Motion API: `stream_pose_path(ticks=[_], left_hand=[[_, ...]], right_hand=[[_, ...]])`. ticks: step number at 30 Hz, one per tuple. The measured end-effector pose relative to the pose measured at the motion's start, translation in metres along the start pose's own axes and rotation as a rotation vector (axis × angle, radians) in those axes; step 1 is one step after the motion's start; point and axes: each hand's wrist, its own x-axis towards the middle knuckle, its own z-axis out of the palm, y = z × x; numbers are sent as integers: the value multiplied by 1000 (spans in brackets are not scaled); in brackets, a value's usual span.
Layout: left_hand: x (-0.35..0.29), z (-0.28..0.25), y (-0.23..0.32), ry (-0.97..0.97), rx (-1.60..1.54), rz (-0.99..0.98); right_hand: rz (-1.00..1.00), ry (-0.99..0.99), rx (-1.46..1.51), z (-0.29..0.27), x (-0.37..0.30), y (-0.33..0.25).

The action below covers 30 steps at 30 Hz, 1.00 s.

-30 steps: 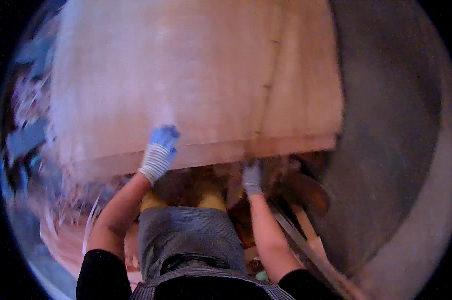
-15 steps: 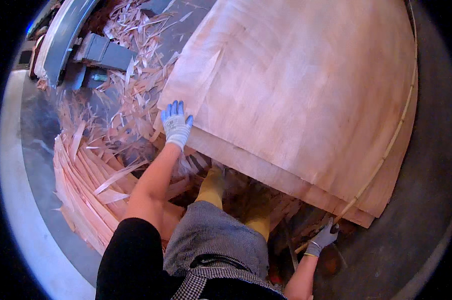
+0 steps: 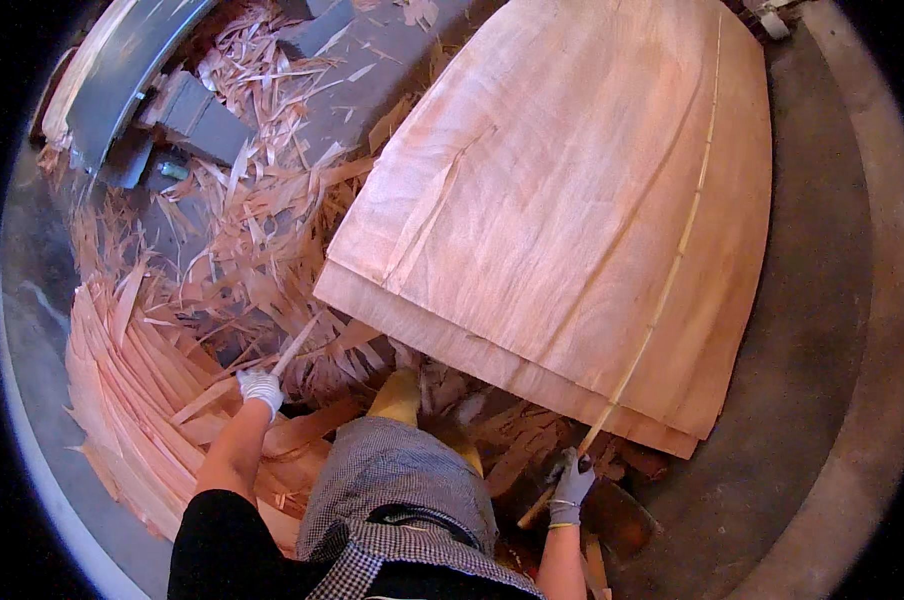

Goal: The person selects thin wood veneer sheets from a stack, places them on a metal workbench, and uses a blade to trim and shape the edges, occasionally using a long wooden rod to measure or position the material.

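My left hand, in a white knit glove with blue fingers, is down among wood scraps at the left. Its fingers are closed at the lower end of a pale veneer strip. My right hand, in a grey-white glove, is wrapped round a long thin bamboo pole. The pole's short butt end sticks out below the hand, and its length runs away over a stack of large wood veneer sheets. The top sheet lies shifted back, leaving the lower sheet's near edge showing. A split flap lifts near its left side.
A fanned pile of veneer offcuts lies at the left, with tangled shreds beyond it. Grey metal blocks and a curved-looking machine part stand at the far left. Broken dark wood pieces lie by my legs. Grey floor runs along the right.
My left hand has left the corner of the top sheet and dropped left to the scraps, closing on a strip. The right hand keeps the pole, which now lies further left across the sheets.
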Motion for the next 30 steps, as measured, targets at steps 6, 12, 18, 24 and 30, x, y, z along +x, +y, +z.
stream_pose_path(ticks=[6,12,18,24,30], left_hand=[[54,-108,103,493,-352,241],[160,-143,201,281,-322,62],[218,-158,183,216,-987,1],[148,-83,53,-58,-202,87],[-29,-42,11,-637,154,174]], right_hand=[[-23,-170,-69,17,14,12],[9,-153,-156,17,-10,34],[65,-153,-153,13,-33,41],[102,-229,-163,22,-61,-8],[0,-193,-261,8,-40,58]])
